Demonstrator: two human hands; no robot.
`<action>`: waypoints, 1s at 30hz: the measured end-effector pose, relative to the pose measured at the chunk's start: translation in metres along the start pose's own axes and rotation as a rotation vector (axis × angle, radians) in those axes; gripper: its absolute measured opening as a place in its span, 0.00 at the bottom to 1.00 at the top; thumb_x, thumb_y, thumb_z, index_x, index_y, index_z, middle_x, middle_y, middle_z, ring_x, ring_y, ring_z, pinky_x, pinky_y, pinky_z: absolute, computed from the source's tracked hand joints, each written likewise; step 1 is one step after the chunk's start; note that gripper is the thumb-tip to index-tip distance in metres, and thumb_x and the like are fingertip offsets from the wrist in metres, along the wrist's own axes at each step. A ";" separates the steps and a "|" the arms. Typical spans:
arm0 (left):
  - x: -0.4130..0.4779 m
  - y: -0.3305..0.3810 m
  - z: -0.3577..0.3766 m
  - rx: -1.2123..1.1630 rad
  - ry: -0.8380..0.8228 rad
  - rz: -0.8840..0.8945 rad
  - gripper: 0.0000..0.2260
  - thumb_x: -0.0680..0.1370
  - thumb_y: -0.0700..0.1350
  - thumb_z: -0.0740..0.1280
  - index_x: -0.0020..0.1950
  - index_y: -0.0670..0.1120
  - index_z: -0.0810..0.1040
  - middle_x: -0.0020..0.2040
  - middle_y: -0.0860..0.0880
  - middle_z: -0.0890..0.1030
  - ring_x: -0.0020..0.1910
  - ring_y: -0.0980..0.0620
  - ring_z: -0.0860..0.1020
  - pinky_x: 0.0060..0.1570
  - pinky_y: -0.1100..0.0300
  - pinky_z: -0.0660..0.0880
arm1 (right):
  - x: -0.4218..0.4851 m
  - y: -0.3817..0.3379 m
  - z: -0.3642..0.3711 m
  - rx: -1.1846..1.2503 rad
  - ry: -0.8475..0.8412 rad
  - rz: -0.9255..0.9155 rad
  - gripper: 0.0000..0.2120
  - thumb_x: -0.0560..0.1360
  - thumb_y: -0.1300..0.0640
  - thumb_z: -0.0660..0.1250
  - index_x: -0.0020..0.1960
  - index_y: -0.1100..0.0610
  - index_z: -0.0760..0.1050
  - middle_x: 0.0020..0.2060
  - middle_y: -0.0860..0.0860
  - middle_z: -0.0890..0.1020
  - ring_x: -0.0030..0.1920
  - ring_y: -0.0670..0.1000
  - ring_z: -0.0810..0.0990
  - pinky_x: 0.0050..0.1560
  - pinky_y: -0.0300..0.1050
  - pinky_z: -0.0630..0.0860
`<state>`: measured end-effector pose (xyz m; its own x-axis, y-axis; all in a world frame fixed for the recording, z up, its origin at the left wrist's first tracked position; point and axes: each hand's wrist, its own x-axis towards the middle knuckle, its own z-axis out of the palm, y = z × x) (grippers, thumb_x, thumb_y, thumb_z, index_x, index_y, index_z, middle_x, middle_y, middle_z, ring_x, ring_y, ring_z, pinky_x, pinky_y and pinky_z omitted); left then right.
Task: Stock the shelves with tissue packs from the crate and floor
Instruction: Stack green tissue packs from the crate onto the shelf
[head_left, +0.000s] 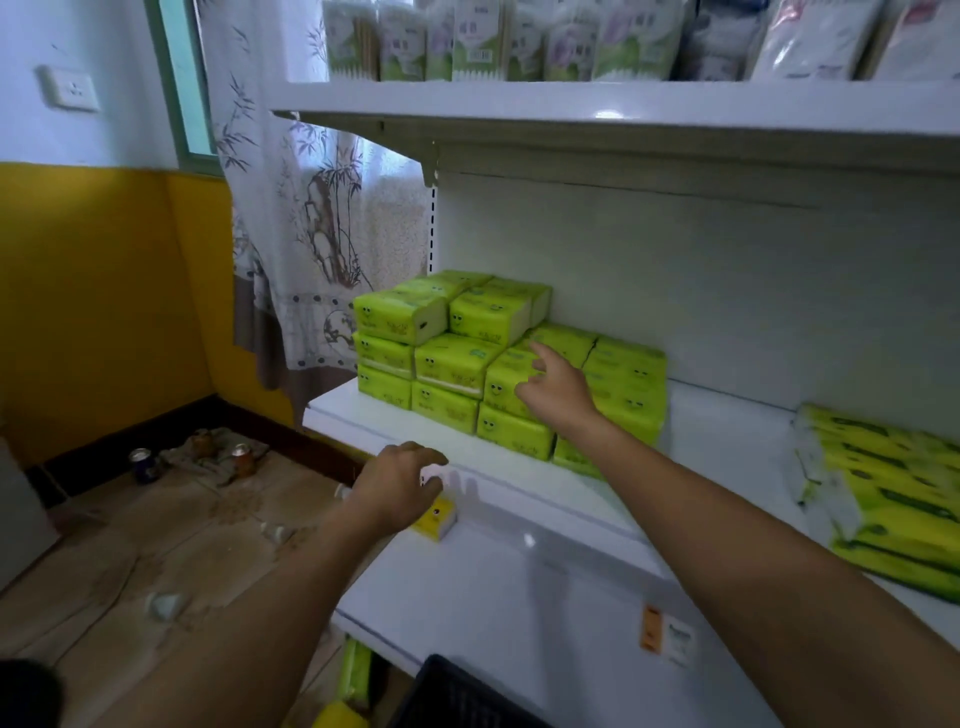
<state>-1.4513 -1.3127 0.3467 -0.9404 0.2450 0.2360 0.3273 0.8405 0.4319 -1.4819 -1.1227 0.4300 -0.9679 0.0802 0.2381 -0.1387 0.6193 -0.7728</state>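
Several green tissue packs (452, 358) are stacked in stepped rows on the white shelf (727, 447), toward its left end. My right hand (556, 389) reaches over the stack with fingers spread, its fingertips touching the top front packs; it holds nothing. My left hand (400, 483) hangs over the shelf's front lip, fingers curled down over a small yellow pack (439, 519) that sits on the sloping front face. The dark crate (457, 696) shows only its rim at the bottom edge. Another green pack (356, 675) stands below the shelf.
A large yellow-green multipack (883, 499) lies on the shelf at the right. The upper shelf (623, 111) carries several white and green packs. Cans (143, 465) and a rag lie on the wooden floor by the yellow wall. A curtain (311, 208) hangs left of the shelving.
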 end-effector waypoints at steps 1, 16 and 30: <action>-0.010 0.001 -0.001 -0.006 -0.005 -0.013 0.26 0.67 0.55 0.53 0.59 0.48 0.78 0.59 0.45 0.79 0.58 0.44 0.75 0.57 0.54 0.72 | -0.014 0.002 0.000 -0.008 -0.007 0.002 0.31 0.72 0.65 0.63 0.74 0.55 0.61 0.64 0.59 0.74 0.53 0.55 0.77 0.47 0.45 0.75; -0.191 -0.013 0.226 -0.234 -0.409 -0.279 0.13 0.75 0.42 0.65 0.59 0.43 0.79 0.57 0.40 0.79 0.57 0.43 0.77 0.57 0.58 0.70 | -0.230 0.231 0.106 -0.071 -0.373 0.437 0.24 0.75 0.59 0.66 0.70 0.57 0.67 0.65 0.57 0.73 0.63 0.55 0.73 0.62 0.45 0.70; -0.244 -0.050 0.452 -0.367 -0.834 -0.564 0.14 0.79 0.45 0.61 0.63 0.46 0.75 0.61 0.42 0.76 0.60 0.43 0.74 0.57 0.57 0.71 | -0.369 0.482 0.206 -0.316 -0.669 0.862 0.22 0.77 0.61 0.62 0.70 0.58 0.64 0.63 0.61 0.74 0.61 0.62 0.74 0.58 0.50 0.72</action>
<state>-1.2802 -1.1958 -0.1254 -0.6855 0.2361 -0.6888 -0.2973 0.7727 0.5608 -1.2348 -1.0141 -0.1515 -0.6462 0.2001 -0.7365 0.5947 0.7368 -0.3216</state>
